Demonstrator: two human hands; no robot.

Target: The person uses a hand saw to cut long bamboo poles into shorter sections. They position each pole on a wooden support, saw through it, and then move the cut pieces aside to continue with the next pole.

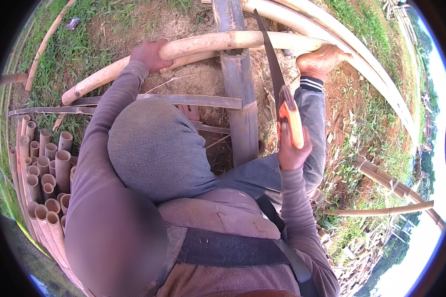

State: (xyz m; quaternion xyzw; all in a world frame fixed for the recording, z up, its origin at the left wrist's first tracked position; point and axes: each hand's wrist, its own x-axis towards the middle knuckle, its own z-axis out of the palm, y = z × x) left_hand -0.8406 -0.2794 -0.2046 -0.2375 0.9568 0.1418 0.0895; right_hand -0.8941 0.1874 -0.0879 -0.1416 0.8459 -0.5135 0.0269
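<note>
My left hand (151,54) grips a pale peeled bamboo pole (218,42) that lies crosswise over a thick grey upright bamboo post (240,99). My right hand (292,148) is closed around the orange handle of a curved saw (275,74), whose dark blade points up toward the pole. My bare right foot (319,60) presses on the pole's right end. My grey-trousered knee (156,143) rises in the middle.
A stack of cut bamboo tubes (47,173) with open ends lies at left. Flat bamboo slats (134,101) cross the frame. Long curved poles (362,64) run along the right, above grass and bare earth; more bamboo (391,183) lies at lower right.
</note>
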